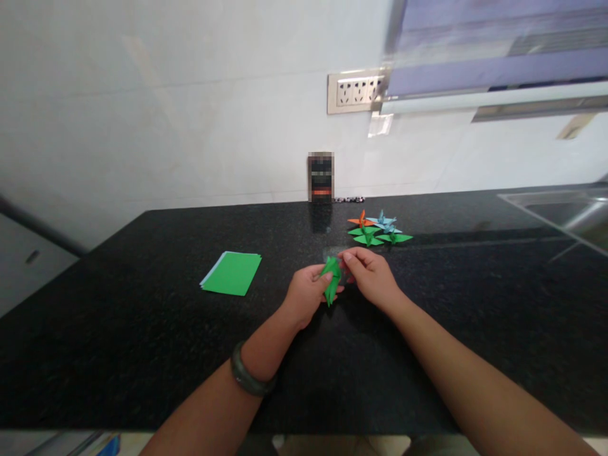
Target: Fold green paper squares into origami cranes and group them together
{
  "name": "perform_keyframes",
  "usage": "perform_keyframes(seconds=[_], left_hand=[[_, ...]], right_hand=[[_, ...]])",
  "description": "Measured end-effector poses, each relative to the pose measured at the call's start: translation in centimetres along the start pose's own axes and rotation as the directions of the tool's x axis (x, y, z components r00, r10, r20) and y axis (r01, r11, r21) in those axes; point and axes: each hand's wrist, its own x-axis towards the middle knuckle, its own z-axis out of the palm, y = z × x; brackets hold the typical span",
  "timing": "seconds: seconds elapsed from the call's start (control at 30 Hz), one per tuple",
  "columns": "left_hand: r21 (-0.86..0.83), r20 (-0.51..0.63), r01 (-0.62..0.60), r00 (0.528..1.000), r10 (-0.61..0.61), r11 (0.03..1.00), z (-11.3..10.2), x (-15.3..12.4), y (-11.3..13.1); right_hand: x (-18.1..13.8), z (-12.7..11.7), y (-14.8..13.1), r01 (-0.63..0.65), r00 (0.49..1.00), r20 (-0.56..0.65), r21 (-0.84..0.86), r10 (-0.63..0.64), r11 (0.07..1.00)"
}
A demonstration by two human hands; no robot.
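A green piece of folded origami paper (pixel 332 282), long and pointed at both ends, is in my left hand (pixel 306 292) above the middle of the counter. The left thumb presses on its face, with fingers behind it. My right hand (pixel 373 277) is close at the paper's right edge, thumb and fingertips curled together in a pinch. Whether those tips grip the paper's edge cannot be made out. Beyond my right hand sit several folded paper cranes: an orange crane (pixel 361 221), light blue cranes (pixel 381 220) and green cranes (pixel 394 238).
A stack of square paper (pixel 232 274), green on top, lies left on the black counter (pixel 142 342). Against the wall stands a small dark blurred object (pixel 321 178), with a beaded string (pixel 350 200) beside it. A sink (pixel 565 212) is at right, wall sockets (pixel 358 92) above.
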Motion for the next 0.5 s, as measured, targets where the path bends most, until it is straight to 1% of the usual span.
perform_keyframes(seconds=[0.07, 0.13, 0.2, 0.23, 0.37, 0.5], left_hand=[[-0.007, -0.032, -0.033, 0.999, 0.033, 0.999, -0.16, 0.18, -0.12], [0.001, -0.066, -0.067, 0.996, 0.067, 0.998, -0.3, 0.34, -0.24], [0.021, -0.081, -0.089, 0.993, 0.091, 0.996, -0.39, 0.42, -0.31], [0.034, -0.081, -0.097, 0.992, 0.099, 0.995, -0.41, 0.43, -0.32], [0.07, -0.06, -0.117, 0.991, 0.121, 0.991, -0.35, 0.36, -0.27], [0.076, -0.058, -0.122, 0.99, 0.127, 0.99, -0.31, 0.44, -0.38]], right_hand=[[-0.01, -0.09, -0.26, -0.086, 0.995, 0.06, 0.083, 0.081, 0.993], [-0.1, -0.1, -0.47, -0.183, 0.975, 0.157, 0.149, 0.159, 0.972], [-0.25, 0.0, -0.58, -0.257, 0.949, 0.236, 0.186, 0.211, 0.948], [-0.32, 0.08, -0.61, -0.278, 0.94, 0.256, 0.197, 0.224, 0.94], [-0.49, 0.45, -0.51, -0.293, 0.939, 0.245, 0.202, 0.241, 0.935], [-0.42, 0.65, -0.27, -0.276, 0.946, 0.216, 0.148, 0.241, 0.95]])
